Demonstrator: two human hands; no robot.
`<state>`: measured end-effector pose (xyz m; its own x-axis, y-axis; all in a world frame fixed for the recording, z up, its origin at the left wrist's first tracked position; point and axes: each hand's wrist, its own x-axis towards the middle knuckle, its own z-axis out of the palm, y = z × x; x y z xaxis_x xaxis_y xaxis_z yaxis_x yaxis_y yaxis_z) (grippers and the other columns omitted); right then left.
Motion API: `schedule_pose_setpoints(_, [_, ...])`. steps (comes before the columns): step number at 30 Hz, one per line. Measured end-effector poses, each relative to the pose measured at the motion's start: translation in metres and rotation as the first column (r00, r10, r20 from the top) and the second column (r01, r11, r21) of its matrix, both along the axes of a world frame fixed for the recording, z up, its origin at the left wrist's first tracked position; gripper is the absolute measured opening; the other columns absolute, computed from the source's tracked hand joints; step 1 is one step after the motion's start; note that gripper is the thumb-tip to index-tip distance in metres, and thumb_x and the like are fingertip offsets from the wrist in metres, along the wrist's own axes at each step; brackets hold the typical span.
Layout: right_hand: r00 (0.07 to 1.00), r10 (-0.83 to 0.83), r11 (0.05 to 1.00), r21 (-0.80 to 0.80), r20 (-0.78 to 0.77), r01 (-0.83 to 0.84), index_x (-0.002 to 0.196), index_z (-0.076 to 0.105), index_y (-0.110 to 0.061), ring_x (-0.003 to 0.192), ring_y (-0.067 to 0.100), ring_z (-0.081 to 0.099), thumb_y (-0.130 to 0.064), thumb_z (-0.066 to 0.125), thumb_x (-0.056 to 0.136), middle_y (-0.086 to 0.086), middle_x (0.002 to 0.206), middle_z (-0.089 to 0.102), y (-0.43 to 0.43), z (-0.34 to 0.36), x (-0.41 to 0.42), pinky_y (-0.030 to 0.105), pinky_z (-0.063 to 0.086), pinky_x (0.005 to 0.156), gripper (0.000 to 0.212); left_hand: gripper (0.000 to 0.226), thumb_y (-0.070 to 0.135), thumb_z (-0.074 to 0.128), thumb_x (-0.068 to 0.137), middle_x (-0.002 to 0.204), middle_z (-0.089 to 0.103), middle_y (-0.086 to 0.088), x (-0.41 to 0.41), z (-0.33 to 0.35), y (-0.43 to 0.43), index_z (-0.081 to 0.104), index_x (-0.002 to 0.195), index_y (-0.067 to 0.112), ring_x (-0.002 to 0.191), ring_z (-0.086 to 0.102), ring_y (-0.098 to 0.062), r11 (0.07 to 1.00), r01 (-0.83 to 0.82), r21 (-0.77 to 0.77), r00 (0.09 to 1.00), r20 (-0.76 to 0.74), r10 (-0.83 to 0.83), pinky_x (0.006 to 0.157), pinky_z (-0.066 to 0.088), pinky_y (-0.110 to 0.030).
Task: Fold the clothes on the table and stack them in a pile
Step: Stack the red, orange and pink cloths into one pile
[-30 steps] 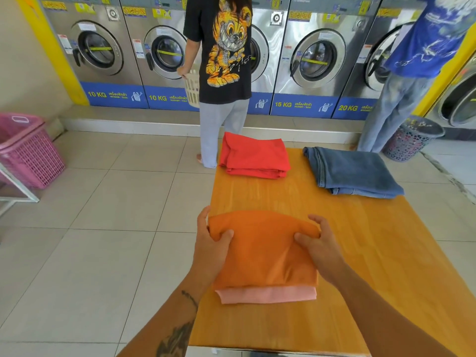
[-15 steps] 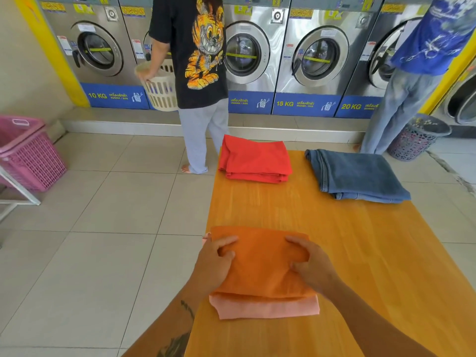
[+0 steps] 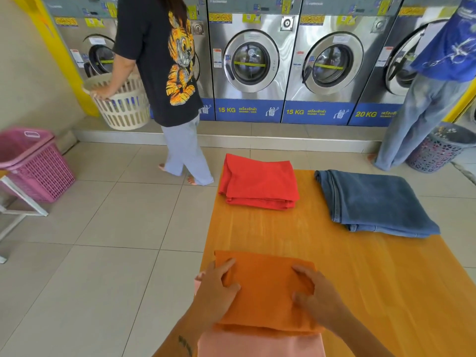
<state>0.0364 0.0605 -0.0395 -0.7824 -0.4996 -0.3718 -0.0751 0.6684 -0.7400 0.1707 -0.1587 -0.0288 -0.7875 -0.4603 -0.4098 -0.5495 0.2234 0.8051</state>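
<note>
Hands are laid flat on a folded orange cloth [image 3: 265, 292] at the near left part of the wooden table [image 3: 360, 279]. The left hand [image 3: 219, 289] is pressed on the cloth's left edge with fingers spread and loosely curled, nothing being gripped; the right hand [image 3: 316, 297] is set on its right side, fingers bent onto the fabric. Beneath the orange cloth a folded pink cloth [image 3: 260, 343] is seen, its near edge sticking out toward the camera. A folded red cloth [image 3: 260, 182] is placed at the far left edge of the table, and folded blue jeans [image 3: 373, 202] are laid well apart to its right. A pink basket [image 3: 33, 163] is seen on the floor at left.
</note>
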Motion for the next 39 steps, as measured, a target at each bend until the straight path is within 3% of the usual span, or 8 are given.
schedule_pose_setpoints(4, [0.999, 0.029, 1.000, -0.014, 0.034, -0.028, 0.132, 0.050, -0.039, 0.114, 0.011, 0.046, -0.012, 0.078, 0.074, -0.003, 0.130, 0.048, 0.003, -0.001, -0.010, 0.025, 0.036, 0.093, 0.070, 0.061, 0.024, 0.064, 0.089, 0.148, 0.027, 0.015, -0.005, 0.000, -0.012, 0.039, 0.138, 0.051, 0.136, 0.032, -0.014, 1.000, 0.012, 0.024, 1.000, -0.023, -0.011, 0.114, 0.032, -0.044])
schedule_pose_setpoints(9, [0.996, -0.067, 0.984, -0.159, 0.057, 0.076, 0.126, 0.057, -0.040, 0.118, 0.018, 0.051, -0.001, 0.072, 0.077, -0.004, 0.133, 0.050, -0.016, 0.017, -0.040, 0.040, 0.044, 0.101, 0.064, 0.059, 0.016, 0.061, 0.091, 0.146, 0.030, 0.015, -0.034, 0.016, -0.029, 0.043, 0.134, 0.053, 0.134, 0.035, -0.013, 0.999, -0.038, -0.030, 0.991, -0.131, 0.034, 0.111, 0.035, -0.036])
schedule_pose_setpoints(13, [0.995, -0.099, 0.969, -0.227, 0.012, 0.099, 0.127, 0.055, -0.047, 0.115, 0.017, 0.051, -0.004, 0.071, 0.081, -0.008, 0.131, 0.045, -0.040, 0.034, -0.080, 0.041, 0.046, 0.098, 0.065, 0.062, 0.012, 0.060, 0.091, 0.139, 0.034, 0.015, -0.069, 0.034, -0.049, 0.042, 0.136, 0.051, 0.126, 0.039, -0.011, 0.995, -0.070, -0.066, 0.974, -0.220, 0.054, 0.107, 0.036, -0.031])
schedule_pose_setpoints(22, [0.997, -0.065, 0.976, -0.212, -0.051, 0.053, 0.130, 0.051, -0.047, 0.118, 0.019, 0.047, -0.005, 0.066, 0.085, -0.007, 0.137, 0.041, -0.084, 0.031, -0.149, 0.043, 0.047, 0.097, 0.063, 0.062, 0.015, 0.056, 0.095, 0.152, 0.028, 0.007, -0.134, 0.027, -0.061, 0.034, 0.144, 0.044, 0.136, 0.035, -0.019, 0.978, -0.154, -0.139, 0.967, -0.223, 0.121, 0.113, 0.034, -0.043])
schedule_pose_setpoints(31, [0.989, -0.045, 0.956, -0.295, -0.138, 0.003, 0.132, 0.048, -0.046, 0.095, 0.004, 0.051, -0.010, 0.066, 0.087, -0.011, 0.125, 0.044, -0.126, 0.054, -0.236, 0.019, 0.045, 0.067, 0.060, 0.060, 0.013, 0.055, 0.095, 0.153, 0.027, 0.006, -0.214, 0.062, -0.110, 0.035, 0.147, 0.038, 0.136, 0.034, -0.021, 0.952, -0.139, -0.273, 0.948, -0.314, 0.049, 0.112, 0.035, -0.044])
schedule_pose_setpoints(34, [0.975, -0.106, 0.946, -0.321, -0.194, 0.038, 0.133, 0.048, -0.042, 0.097, 0.011, 0.050, -0.009, 0.065, 0.086, -0.005, 0.128, 0.043, -0.151, 0.052, -0.270, 0.021, 0.042, 0.070, 0.060, 0.061, 0.010, 0.055, 0.094, 0.152, 0.029, 0.004, -0.252, 0.061, -0.126, 0.038, 0.146, 0.036, 0.135, 0.035, -0.020, 0.928, -0.176, -0.327, 0.932, -0.359, 0.051, 0.109, 0.033, -0.039])
schedule_pose_setpoints(36, [0.967, -0.098, 0.963, -0.266, -0.235, 0.033, 0.138, 0.045, -0.040, 0.100, 0.014, 0.045, -0.012, 0.064, 0.087, -0.002, 0.133, 0.042, -0.162, 0.038, -0.286, 0.022, 0.039, 0.072, 0.061, 0.060, 0.011, 0.055, 0.094, 0.151, 0.029, 0.005, -0.273, 0.047, -0.136, 0.037, 0.146, 0.036, 0.135, 0.035, -0.020, 0.920, -0.189, -0.344, 0.937, -0.342, 0.064, 0.108, 0.034, -0.037])
schedule_pose_setpoints(39, [0.979, 0.025, 0.995, -0.088, -0.203, -0.044, 0.149, 0.032, -0.033, 0.116, 0.022, 0.047, -0.025, 0.062, 0.089, 0.005, 0.152, 0.030, -0.167, 0.004, -0.294, 0.027, 0.045, 0.083, 0.068, 0.060, 0.019, 0.051, 0.097, 0.154, 0.023, 0.001, -0.290, 0.009, -0.144, 0.028, 0.150, 0.034, 0.136, 0.034, -0.023, 0.921, -0.101, -0.376, 0.986, -0.163, 0.042, 0.108, 0.034, -0.038])
